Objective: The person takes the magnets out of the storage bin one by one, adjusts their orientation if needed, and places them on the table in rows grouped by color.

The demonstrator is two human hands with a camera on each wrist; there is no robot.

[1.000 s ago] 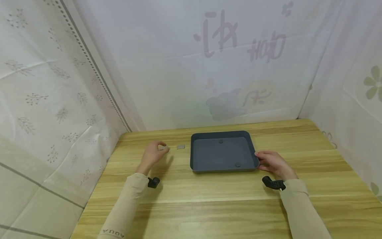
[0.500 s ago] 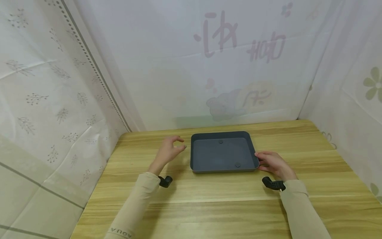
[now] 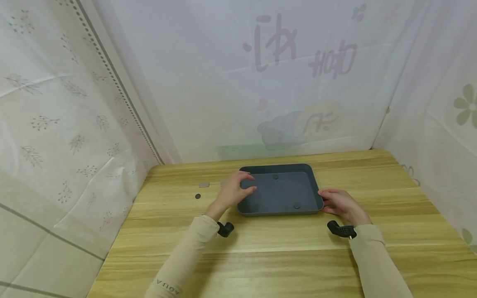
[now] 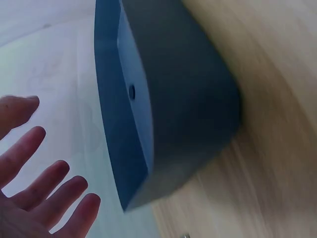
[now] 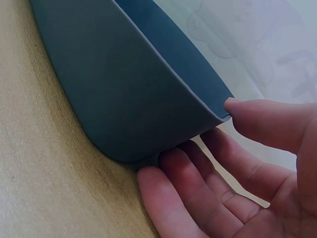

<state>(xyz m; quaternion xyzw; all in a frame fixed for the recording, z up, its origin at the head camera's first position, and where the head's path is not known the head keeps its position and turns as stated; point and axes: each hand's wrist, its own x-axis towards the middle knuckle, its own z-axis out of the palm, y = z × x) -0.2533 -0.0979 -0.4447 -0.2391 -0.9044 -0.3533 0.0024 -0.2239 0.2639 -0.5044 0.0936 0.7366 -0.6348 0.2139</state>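
Observation:
My left hand hovers over the left edge of a dark grey rectangular tray. In the left wrist view the fingers are spread and hold nothing. My right hand grips the tray's right side near the front corner. The right wrist view shows the thumb on the rim and the fingers against the outer wall. Inside the tray lie two dark round discs, one disc towards the back and one disc near the front.
Left of the tray a small grey rectangular piece lies on the wooden table. A second grey piece is partly hidden by my left hand. A dark round disc lies nearby. A printed curtain hangs behind the table.
My left hand has moved right, from the small grey pieces to above the tray's left edge, uncovering the disc on the table. My right hand and the tray have stayed in place.

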